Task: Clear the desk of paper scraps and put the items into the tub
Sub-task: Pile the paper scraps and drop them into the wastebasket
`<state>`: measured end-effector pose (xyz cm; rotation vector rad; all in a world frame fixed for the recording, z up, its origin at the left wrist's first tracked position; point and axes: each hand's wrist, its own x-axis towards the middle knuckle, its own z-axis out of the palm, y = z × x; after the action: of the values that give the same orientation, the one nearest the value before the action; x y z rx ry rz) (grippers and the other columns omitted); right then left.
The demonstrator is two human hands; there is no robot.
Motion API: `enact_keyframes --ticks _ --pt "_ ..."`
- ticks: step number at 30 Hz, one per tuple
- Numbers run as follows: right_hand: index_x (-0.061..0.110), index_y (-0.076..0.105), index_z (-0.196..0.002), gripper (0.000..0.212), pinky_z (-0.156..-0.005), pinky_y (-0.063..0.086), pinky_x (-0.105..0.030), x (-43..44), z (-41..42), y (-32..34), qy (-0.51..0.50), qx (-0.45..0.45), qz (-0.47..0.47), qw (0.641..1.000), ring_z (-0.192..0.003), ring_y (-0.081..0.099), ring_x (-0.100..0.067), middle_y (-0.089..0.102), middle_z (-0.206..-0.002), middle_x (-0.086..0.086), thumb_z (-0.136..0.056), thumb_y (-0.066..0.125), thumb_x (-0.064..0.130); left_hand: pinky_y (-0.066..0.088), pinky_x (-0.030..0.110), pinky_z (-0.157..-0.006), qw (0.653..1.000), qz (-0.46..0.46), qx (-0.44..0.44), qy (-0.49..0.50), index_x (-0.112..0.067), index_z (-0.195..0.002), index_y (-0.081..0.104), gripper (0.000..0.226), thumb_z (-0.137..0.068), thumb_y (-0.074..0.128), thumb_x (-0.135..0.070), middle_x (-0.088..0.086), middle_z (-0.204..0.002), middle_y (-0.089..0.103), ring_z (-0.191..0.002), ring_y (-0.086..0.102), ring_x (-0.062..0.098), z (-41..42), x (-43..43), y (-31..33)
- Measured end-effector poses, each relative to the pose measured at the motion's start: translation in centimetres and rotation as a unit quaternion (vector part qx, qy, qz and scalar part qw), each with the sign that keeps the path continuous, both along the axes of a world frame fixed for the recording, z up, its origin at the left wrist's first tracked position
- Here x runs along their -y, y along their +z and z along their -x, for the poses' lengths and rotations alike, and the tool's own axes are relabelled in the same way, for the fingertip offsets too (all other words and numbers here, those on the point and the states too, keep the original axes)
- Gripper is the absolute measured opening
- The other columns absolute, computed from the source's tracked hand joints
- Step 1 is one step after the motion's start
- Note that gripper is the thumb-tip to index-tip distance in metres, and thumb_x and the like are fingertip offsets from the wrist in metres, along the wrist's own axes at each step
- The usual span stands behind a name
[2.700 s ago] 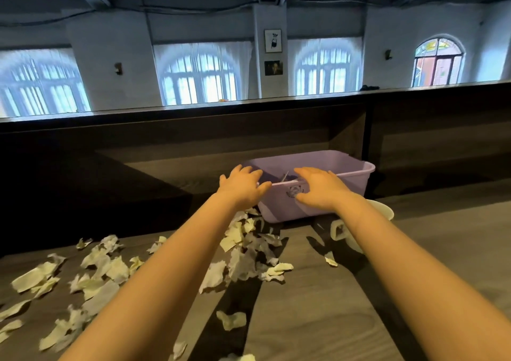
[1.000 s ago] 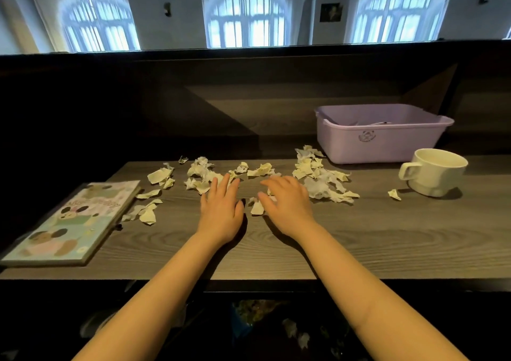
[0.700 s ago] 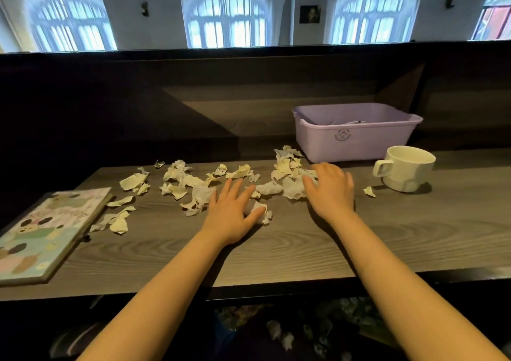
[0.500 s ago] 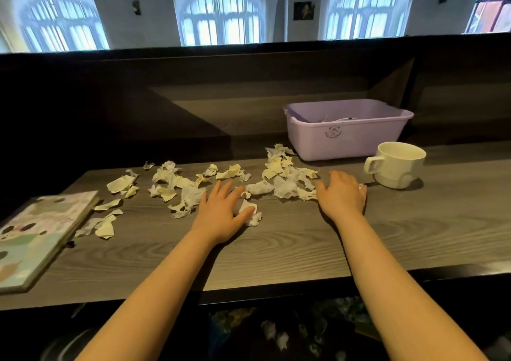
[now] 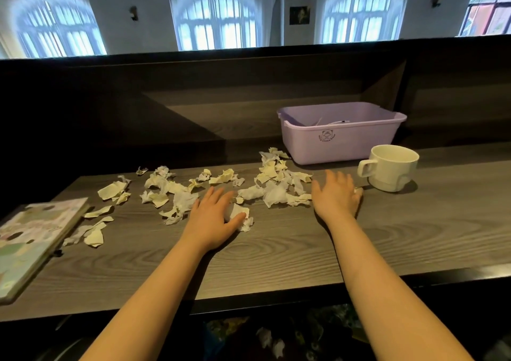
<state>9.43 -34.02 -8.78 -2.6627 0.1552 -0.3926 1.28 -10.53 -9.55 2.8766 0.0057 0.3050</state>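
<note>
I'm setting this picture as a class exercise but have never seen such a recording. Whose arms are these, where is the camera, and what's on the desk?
No machine here: a person wears a camera on the head, looking down at their bare arms. The left hand lies flat on torn pale paper scraps; the right hand rests open on the grey wood-grain desk. Neither holds anything. Behind stand a lilac plastic tub and a white ceramic mug; a picture book lies left.

left hand (image 5: 213, 219) bare | right hand (image 5: 336, 199) bare | both forearms bare
</note>
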Motion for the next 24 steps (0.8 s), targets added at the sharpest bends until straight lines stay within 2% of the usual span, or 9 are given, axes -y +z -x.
enact_keyframes --ticks 1,3,5,9,12,15,19,24 --pt "0.015 0.031 -0.144 0.056 -0.116 0.008 -0.053 0.3 -0.1 0.0 -0.033 -0.043 -0.005 0.999 -0.144 0.012 -0.032 0.024 -0.154 -0.014 -0.097 0.033 0.045 0.008 0.045 -0.119 1.0 -0.003 -0.002 0.0 -0.027 -0.147 0.023 0.064 -0.092 0.039 -0.055 0.0 -0.158 0.017 -0.147 0.004 0.019 0.0 0.0 0.0" --pt "0.013 0.027 -0.146 0.061 -0.117 0.008 -0.051 0.5 -0.2 -0.4 -0.044 -0.094 0.004 0.995 -0.143 0.012 -0.037 0.022 -0.154 -0.02 -0.096 0.029 0.049 0.009 0.045 -0.119 1.0 -0.008 -0.011 -0.001 -0.026 -0.147 0.023 0.064 -0.092 0.038 -0.055 0.0 -0.157 0.018 -0.147 0.006 0.02 0.0 -0.1 0.0" --pt "0.012 0.027 -0.146 0.063 -0.117 0.014 -0.049 0.2 -0.2 -0.6 0.02 -0.086 0.013 0.996 -0.141 0.021 -0.036 0.027 -0.152 -0.021 -0.097 0.025 0.052 0.013 0.045 -0.119 1.0 -0.009 -0.02 -0.003 -0.025 -0.148 0.023 0.064 -0.093 0.038 -0.055 0.0 -0.157 0.019 -0.147 0.008 0.021 -0.1 -0.1 0.0" --pt "0.02 0.023 -0.148 0.059 -0.115 0.019 -0.047 -0.9 1.0 0.2 0.178 -0.083 -0.003 0.981 -0.141 0.028 -0.025 0.031 -0.153 -0.006 -0.098 0.024 0.051 0.019 0.046 -0.117 0.999 -0.014 -0.029 -0.009 -0.025 -0.148 0.023 0.064 -0.093 0.038 -0.054 -0.002 -0.156 0.023 -0.145 0.016 0.02 -0.2 -0.3 -0.1" --pt "0.027 0.022 -0.149 0.056 -0.114 0.026 -0.044 -1.9 1.9 0.4 0.242 -0.093 -0.092 0.961 -0.14 0.03 -0.024 0.031 -0.154 -0.001 -0.098 0.031 0.049 0.019 0.045 -0.117 1.0 0.004 -0.015 -0.006 -0.025 -0.147 0.025 0.064 -0.092 0.041 -0.054 0.001 -0.156 0.021 -0.145 0.016 0.02 -0.1 -0.3 -0.1" --pt "0.025 0.03 -0.146 0.053 -0.108 0.036 -0.04 -2.7 1.2 1.0 0.242 -0.04 -0.174 0.954 -0.135 0.038 -0.023 0.037 -0.15 -0.003 -0.097 0.039 0.043 0.018 0.046 -0.117 0.999 0.032 0.031 -0.001 -0.024 -0.146 0.027 0.062 -0.092 0.043 -0.051 0.002 -0.157 0.019 -0.146 0.012 0.02 -0.2 -0.6 0.3" --pt "0.023 0.03 -0.145 0.054 -0.106 0.037 -0.039 -3.3 -1.9 3.2 0.252 -0.006 -0.113 0.961 -0.135 0.038 -0.022 0.037 -0.15 -0.002 -0.096 0.043 0.042 0.015 0.045 -0.118 0.996 0.059 0.065 0.018 -0.025 -0.146 0.029 0.059 -0.093 0.043 -0.047 0.001 -0.157 0.018 -0.147 0.007 0.019 -1.8 -1.8 1.0" --pt "0.023 0.024 -0.148 0.062 -0.109 0.035 -0.042 -6.5 -7.5 4.6 0.27 -0.038 -0.064 0.96 -0.14 0.031 -0.023 0.029 -0.155 -0.002 -0.095 0.046 0.044 0.008 0.045 -0.119 0.996 0.073 0.057 0.021 -0.027 -0.147 0.022 0.061 -0.094 0.038 -0.051 -0.003 -0.159 0.008 -0.147 -0.002 0.016 -4.5 -2.9 0.5"
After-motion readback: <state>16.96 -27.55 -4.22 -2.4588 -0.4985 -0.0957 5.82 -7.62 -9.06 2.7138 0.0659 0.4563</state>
